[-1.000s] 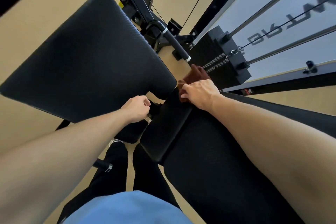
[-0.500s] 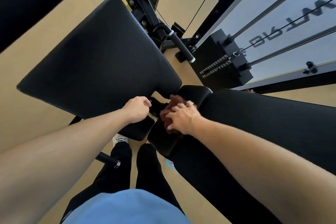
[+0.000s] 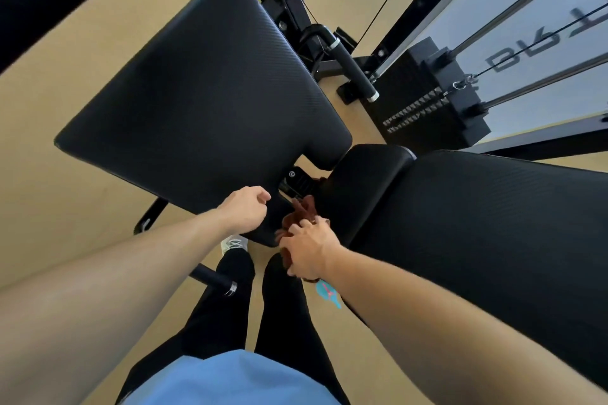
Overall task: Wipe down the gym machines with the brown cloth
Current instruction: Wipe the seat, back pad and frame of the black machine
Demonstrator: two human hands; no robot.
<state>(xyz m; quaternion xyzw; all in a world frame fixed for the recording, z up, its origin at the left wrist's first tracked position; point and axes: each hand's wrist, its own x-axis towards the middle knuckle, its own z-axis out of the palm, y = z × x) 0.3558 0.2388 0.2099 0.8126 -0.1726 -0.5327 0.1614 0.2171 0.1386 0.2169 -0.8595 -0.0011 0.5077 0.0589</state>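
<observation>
The brown cloth is bunched in my right hand, which grips it against the near end of a small black pad. Bits of cloth stick out above and below the fingers. My left hand hovers at the near edge of the large black seat pad, fingers loosely curled and holding nothing I can see. A long black padded bench runs off to the right under my right forearm. Between the pads a black metal adjuster bracket shows.
A black weight stack with guide rods and cable stands at the back right beside a white panel. A black foam-grip handle juts out behind the seat pad. A floor bar lies by my legs on the tan floor.
My right hand has slid the cloth down and toward me off the small pad's top to its near end. My left hand has come off the adjuster and loosened.
</observation>
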